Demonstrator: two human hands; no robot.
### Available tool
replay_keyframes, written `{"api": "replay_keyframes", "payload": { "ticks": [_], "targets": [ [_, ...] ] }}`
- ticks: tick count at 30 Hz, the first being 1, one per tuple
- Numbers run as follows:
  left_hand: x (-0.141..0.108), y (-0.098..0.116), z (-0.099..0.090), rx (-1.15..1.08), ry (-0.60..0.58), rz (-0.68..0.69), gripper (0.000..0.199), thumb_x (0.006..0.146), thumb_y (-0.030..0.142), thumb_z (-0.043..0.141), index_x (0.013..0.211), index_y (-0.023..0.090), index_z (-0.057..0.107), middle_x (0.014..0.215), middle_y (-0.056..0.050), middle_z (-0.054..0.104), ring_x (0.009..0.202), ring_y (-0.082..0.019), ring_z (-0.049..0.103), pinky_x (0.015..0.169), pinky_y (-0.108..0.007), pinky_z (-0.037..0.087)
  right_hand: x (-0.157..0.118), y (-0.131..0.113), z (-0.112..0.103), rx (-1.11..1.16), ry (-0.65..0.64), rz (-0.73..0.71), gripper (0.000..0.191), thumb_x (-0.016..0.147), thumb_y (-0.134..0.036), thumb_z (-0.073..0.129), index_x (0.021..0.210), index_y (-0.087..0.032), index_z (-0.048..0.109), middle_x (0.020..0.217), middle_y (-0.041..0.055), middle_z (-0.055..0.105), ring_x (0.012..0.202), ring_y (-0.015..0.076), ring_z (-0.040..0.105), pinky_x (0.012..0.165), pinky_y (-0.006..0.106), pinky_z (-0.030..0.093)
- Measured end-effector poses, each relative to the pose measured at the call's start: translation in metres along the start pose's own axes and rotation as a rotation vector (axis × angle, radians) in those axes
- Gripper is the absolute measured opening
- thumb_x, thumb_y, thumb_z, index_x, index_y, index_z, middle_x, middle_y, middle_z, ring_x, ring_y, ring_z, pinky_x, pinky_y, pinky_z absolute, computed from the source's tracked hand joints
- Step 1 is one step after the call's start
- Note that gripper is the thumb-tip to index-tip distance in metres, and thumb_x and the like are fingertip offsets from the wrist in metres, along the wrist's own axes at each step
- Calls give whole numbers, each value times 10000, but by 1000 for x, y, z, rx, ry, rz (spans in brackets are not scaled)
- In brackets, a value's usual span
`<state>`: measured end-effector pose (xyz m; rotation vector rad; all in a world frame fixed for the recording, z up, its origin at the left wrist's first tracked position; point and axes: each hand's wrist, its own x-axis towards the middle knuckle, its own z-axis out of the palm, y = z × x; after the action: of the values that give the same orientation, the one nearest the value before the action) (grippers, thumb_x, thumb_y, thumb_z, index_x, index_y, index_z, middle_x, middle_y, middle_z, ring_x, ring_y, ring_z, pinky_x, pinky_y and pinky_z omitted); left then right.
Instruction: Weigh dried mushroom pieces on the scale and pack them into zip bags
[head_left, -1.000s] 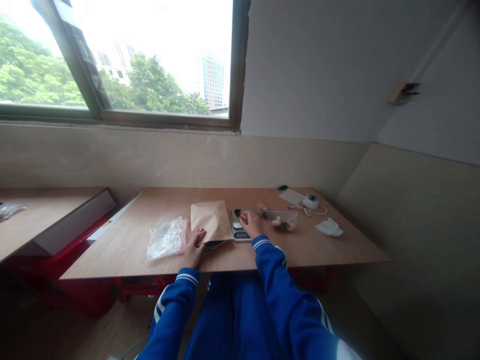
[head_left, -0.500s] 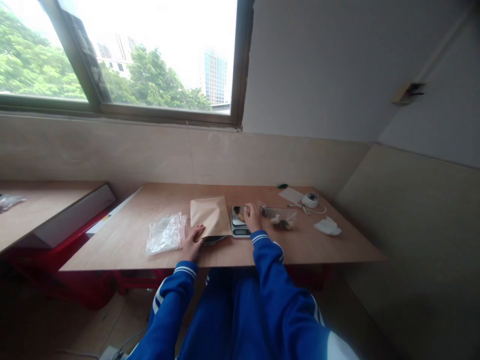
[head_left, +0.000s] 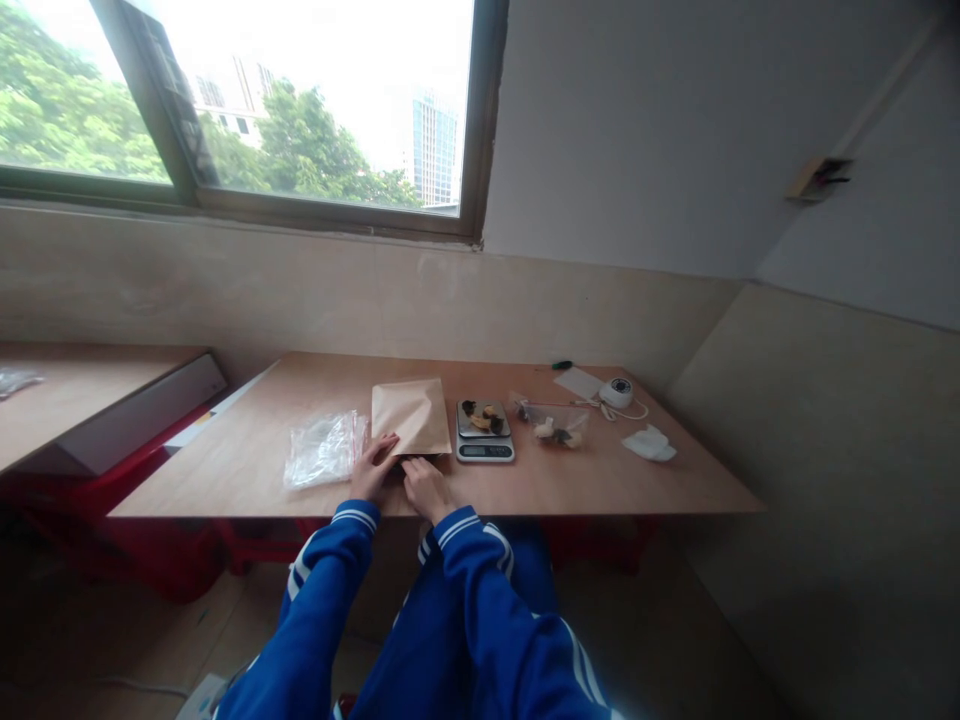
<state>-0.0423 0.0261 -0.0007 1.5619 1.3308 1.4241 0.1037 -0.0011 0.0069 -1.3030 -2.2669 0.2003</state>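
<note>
A brown kraft paper bag (head_left: 409, 415) lies flat on the table, its dark mouth towards me. My left hand (head_left: 371, 470) is closed on the bag's near left corner, fingers on top. At the mouth is my right hand (head_left: 426, 487), fingers bent and together with the tips partly hidden; whatever they hold cannot be made out. Just right of the bag stands a digital kitchen scale (head_left: 486, 451), carrying several dark and tan pieces like dried mushroom (head_left: 484, 418). A clear plastic bag (head_left: 576, 420) with similar pale and dark pieces lies beyond it.
A stack of clear zip bags (head_left: 324, 450) lies left of the paper bag. To the right are a white dome camera (head_left: 618, 392) with its cable, a crumpled white tissue (head_left: 649, 443), a white paper sheet (head_left: 579, 382) and a green-handled screwdriver (head_left: 562, 365). Another table (head_left: 97, 385) stands left.
My right hand has left the scale and moved left and nearer to the paper bag's mouth. Pieces remain on the scale. My left hand stays at the bag's corner.
</note>
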Motion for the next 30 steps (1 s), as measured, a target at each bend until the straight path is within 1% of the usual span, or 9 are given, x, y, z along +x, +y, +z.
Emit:
{"api": "replay_keyframes", "payload": {
  "ticks": [2, 4, 8, 10, 13, 17, 22, 25, 30],
  "targets": [
    [1, 0, -1, 1, -2, -4, 508, 691, 546, 659, 1056, 193, 671, 1251, -112, 628, 1288, -279, 463, 1108, -446, 318, 2, 1, 2, -19, -15, 56, 362, 884, -136, 427, 1214, -87, 568, 1135, 156, 647, 1053, 239, 587, 924, 363, 478],
    [2, 0, -1, 1, -4, -7, 526, 665, 559, 675, 1042, 192, 679, 1247, -115, 631, 1284, -290, 466, 1108, -454, 316, 3, 1, 3, -31, -24, 95, 367, 908, -181, 419, 1234, -71, 547, 1158, 175, 636, 1069, 253, 583, 925, 372, 474],
    [3, -1, -1, 1, -7, -6, 541, 644, 564, 690, 1028, 183, 686, 1223, -129, 645, 1267, -293, 486, 1105, -448, 325, 5, 1, 2, -31, -45, 103, 367, 929, -246, 420, 1250, -108, 534, 1219, 142, 615, 1140, 240, 549, 989, 346, 422],
    [2, -1, -1, 2, -6, -6, 549, 641, 562, 692, 1030, 174, 684, 1225, -137, 642, 1269, -293, 484, 1104, -442, 327, 5, 0, 2, -32, -56, 112, 348, 926, -243, 421, 1224, -121, 551, 1202, 134, 620, 1120, 239, 556, 978, 344, 425],
    [1, 0, 0, 10, -2, -9, 549, 633, 556, 701, 1032, 179, 683, 1233, -131, 639, 1283, -297, 466, 1108, -445, 321, 4, -1, 3, -40, -64, 150, 323, 914, -233, 426, 1173, -115, 577, 1177, 159, 614, 1094, 262, 560, 946, 374, 444],
    [-1, 3, -1, 23, -6, -15, 519, 653, 541, 694, 1042, 197, 679, 1237, -111, 639, 1290, -290, 460, 1109, -450, 321, 4, -2, 5, -42, -61, 195, 344, 911, -249, 425, 1187, -87, 552, 1181, 195, 588, 1104, 288, 542, 926, 408, 454],
    [-1, 4, 0, 37, -11, -13, 512, 665, 531, 693, 1053, 198, 674, 1252, -108, 631, 1284, -282, 469, 1111, -444, 322, 4, 0, 11, -38, -60, 242, 345, 905, -267, 432, 1153, -67, 565, 1131, 215, 610, 1053, 302, 563, 900, 424, 465],
    [-1, 2, 0, 56, -14, -3, 533, 658, 526, 704, 1065, 183, 673, 1244, -114, 636, 1273, -289, 479, 1105, -429, 335, 5, 2, 15, -32, -55, 282, 376, 916, -305, 419, 1136, -43, 577, 1116, 229, 623, 1056, 313, 573, 916, 429, 456],
    [0, -2, -1, 59, -29, 1, 527, 680, 512, 695, 1091, 183, 661, 1254, -111, 630, 1268, -286, 485, 1102, -426, 342, 4, 2, 14, -25, -42, 270, 432, 928, -343, 409, 1196, -31, 544, 1176, 239, 602, 1100, 317, 566, 942, 428, 450]
  ]
}}
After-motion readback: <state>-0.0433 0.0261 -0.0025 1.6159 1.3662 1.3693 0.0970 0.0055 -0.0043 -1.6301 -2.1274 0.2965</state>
